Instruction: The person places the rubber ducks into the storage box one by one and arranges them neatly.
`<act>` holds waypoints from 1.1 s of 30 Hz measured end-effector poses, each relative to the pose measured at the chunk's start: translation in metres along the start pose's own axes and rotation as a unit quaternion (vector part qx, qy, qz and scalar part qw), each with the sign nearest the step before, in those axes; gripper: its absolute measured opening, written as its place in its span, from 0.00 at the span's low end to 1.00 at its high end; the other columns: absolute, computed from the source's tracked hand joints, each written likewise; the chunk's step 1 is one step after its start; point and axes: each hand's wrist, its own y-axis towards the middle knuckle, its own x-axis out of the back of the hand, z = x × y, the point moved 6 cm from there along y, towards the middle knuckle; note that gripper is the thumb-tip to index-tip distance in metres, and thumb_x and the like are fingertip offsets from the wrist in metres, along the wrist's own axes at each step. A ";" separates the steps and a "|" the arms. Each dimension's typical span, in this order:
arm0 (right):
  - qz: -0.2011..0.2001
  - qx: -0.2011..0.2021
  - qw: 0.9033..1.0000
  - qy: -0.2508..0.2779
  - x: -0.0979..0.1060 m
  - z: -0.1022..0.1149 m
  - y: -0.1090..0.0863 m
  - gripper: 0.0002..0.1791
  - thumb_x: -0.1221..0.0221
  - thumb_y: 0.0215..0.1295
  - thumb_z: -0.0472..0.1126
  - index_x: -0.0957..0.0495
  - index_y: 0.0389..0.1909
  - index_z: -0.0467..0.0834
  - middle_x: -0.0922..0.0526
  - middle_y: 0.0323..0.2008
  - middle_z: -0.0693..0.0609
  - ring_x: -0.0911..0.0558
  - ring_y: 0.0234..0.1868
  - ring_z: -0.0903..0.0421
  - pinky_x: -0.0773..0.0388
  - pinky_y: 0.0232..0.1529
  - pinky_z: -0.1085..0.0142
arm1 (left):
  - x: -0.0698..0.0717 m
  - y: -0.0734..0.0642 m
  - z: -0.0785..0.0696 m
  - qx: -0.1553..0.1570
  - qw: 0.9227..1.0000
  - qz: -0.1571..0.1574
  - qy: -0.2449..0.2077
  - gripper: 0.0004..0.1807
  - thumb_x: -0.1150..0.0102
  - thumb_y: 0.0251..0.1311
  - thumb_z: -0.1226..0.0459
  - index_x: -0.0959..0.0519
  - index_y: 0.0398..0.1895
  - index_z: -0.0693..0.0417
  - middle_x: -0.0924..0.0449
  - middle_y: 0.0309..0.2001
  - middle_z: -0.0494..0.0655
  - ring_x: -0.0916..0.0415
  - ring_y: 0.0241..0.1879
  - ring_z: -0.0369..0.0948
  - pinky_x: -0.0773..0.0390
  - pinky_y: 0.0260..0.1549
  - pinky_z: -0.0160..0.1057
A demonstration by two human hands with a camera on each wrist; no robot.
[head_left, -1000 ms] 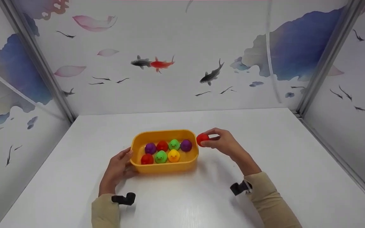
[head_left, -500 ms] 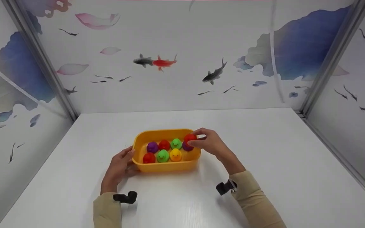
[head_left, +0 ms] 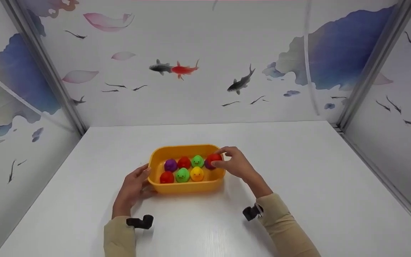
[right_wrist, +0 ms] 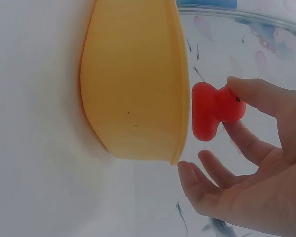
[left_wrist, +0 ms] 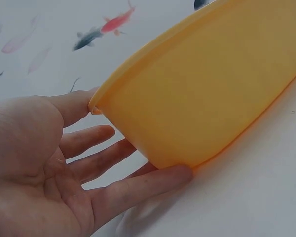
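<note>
A yellow plastic bin (head_left: 187,188) holds several small toy ducks, among them a purple duck (head_left: 170,165), a green duck (head_left: 182,175) and a yellow duck (head_left: 197,174). My left hand (head_left: 133,185) rests against the bin's left end. In the left wrist view, its thumb touches the rim and the other fingers lie loosely along the end wall (left_wrist: 153,128) and bottom corner. A red toy duck (right_wrist: 209,111) is pinched by the head between thumb and fingers of my right hand (head_left: 237,164). It is at the bin's right end, in front of a purple duck, partly hiding it.
The bin stands on a white table (head_left: 205,221). White panels with painted fish and petals (head_left: 184,69) enclose the back and both sides, joined by metal corner posts (head_left: 366,67). A small black camera (head_left: 141,222) is worn on each wrist.
My right hand has carried the red duck left from outside the bin to over its right end, then slightly lower. The left hand has stayed at the bin's left end.
</note>
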 end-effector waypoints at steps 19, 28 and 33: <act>0.047 -0.059 0.996 0.045 -0.018 -0.015 0.001 0.17 0.31 0.62 0.43 0.19 0.51 0.48 0.23 0.61 0.45 0.20 0.50 0.51 0.15 0.53 0.60 | 0.000 0.000 0.000 -0.007 1.000 0.003 -0.002 0.34 0.50 0.73 0.45 0.41 0.78 0.42 0.35 0.74 0.53 0.28 0.66 0.52 0.17 0.55 0.45; 0.043 -0.083 0.995 0.038 -0.024 -0.022 0.005 0.17 0.30 0.61 0.42 0.17 0.51 0.46 0.22 0.57 0.45 0.22 0.45 0.52 0.14 0.48 0.63 | 0.001 0.003 0.001 -0.003 1.000 0.003 -0.003 0.35 0.50 0.72 0.44 0.41 0.78 0.42 0.35 0.74 0.53 0.28 0.66 0.52 0.17 0.55 0.45; 0.040 -0.089 0.995 0.026 -0.026 -0.024 0.007 0.18 0.30 0.60 0.42 0.18 0.51 0.44 0.21 0.52 0.46 0.22 0.44 0.53 0.15 0.46 0.66 | -0.001 0.004 0.000 -0.001 1.000 0.003 -0.006 0.34 0.51 0.73 0.46 0.42 0.78 0.42 0.35 0.74 0.53 0.27 0.66 0.53 0.16 0.54 0.45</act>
